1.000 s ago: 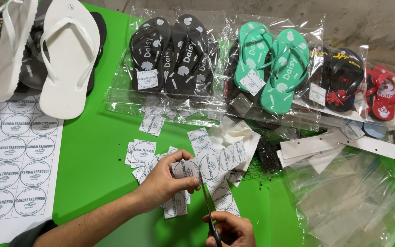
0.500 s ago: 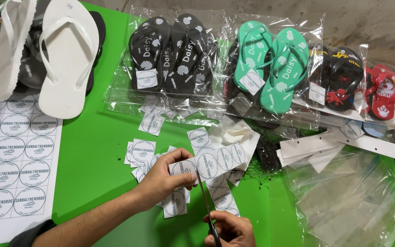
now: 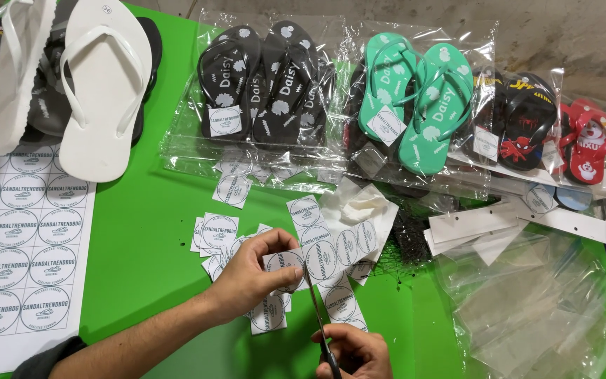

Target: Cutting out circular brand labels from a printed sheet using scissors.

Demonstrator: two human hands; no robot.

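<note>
Pinched in the left hand [image 3: 250, 277] grip is a thin paper strip of round stickers [image 3: 310, 260], held just above the green tabletop [image 3: 156, 231]. Right hand [image 3: 355, 351] is clenched around small scissors [image 3: 317, 316], blades touching the paper. Thumb and blade sit close, so a slip could nick a finger or cut through a printed circle. Cut squares [image 3: 219, 231] lie flat nearby, beside shiny crinkly bags [image 3: 527, 309].
</note>
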